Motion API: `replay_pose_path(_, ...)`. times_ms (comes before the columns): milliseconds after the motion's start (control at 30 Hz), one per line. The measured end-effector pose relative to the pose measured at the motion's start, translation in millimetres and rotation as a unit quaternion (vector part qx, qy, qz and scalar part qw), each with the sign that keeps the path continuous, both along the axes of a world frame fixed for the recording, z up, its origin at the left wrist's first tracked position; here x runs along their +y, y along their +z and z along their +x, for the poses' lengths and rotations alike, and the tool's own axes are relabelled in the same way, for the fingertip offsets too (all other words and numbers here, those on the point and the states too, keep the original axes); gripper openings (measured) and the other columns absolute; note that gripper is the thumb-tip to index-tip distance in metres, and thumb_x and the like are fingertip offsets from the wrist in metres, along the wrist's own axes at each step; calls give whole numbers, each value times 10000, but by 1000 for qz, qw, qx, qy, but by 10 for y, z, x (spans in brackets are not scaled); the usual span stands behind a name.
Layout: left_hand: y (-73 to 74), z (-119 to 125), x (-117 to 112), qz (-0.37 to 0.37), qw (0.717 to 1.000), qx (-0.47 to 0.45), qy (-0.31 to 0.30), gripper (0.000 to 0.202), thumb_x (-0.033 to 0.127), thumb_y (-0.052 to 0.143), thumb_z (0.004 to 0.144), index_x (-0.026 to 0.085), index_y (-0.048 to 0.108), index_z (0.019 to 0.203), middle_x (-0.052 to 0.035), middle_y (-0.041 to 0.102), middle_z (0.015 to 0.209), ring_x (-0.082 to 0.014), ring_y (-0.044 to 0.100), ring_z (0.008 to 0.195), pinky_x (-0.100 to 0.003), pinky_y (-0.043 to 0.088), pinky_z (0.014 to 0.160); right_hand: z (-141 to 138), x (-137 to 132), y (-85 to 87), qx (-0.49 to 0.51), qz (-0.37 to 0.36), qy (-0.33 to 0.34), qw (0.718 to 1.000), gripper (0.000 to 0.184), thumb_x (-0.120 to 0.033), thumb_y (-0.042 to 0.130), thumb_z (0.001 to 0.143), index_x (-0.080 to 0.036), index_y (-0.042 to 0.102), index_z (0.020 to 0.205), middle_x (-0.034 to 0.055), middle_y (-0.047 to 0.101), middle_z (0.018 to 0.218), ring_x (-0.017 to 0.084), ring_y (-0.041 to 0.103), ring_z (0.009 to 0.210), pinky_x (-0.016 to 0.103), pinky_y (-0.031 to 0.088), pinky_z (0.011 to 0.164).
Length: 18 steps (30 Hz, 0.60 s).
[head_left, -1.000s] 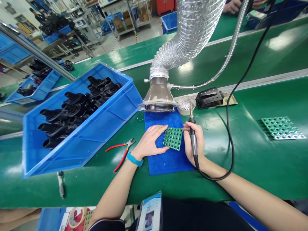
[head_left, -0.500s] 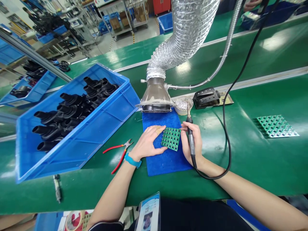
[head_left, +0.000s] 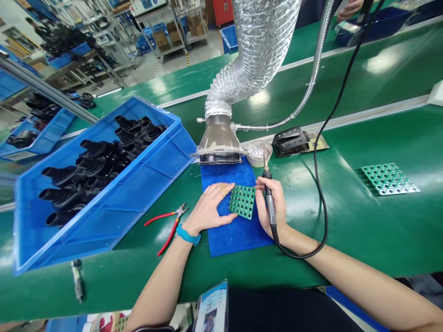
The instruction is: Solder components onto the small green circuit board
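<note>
My left hand grips the left edge of a green circuit board between thumb and fingers, above a blue cloth. Closed around a soldering iron is my right hand, just right of the board. The iron points away from me, its tip end over a small round tub of silvery material. Whether the tip touches that material I cannot tell. Red-handled side cutters lie spread beside my left wrist.
A fume hood on a silver duct overhangs the cloth. On the left stands a blue crate of black parts. A black iron stand sits behind; another circuit board lies right. The iron's cable loops over my right forearm.
The whole view has shifted slightly. Both hands keep their holds on the board and the soldering iron, with the iron's tip still at the tub.
</note>
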<state>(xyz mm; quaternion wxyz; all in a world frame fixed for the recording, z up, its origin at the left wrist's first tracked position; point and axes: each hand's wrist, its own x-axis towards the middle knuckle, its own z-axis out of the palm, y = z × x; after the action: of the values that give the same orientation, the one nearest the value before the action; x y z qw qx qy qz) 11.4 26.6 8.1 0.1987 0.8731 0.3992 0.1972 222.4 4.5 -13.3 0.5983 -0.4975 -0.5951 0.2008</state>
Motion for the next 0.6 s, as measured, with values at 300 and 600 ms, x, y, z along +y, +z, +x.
replay_pose_path(300,-1,5,0,0,1000,0,2,823,462,747,812,240,385,1517,-131,569,1421,-324,521,1325,-523,417,1134,6,0,32,-13,17,3,1000,346,-107,522,945,-251,562,1257,51,607,1037,187,645,901,411,563,873)
replay_pose_path(600,-5,1,0,-1,1000,4,1,829,470,741,816,250,374,1526,-128,568,1419,-328,523,1321,-528,423,1125,6,2,49,-27,22,2,999,339,-102,526,940,-246,555,1245,46,595,1012,184,638,889,408,564,865)
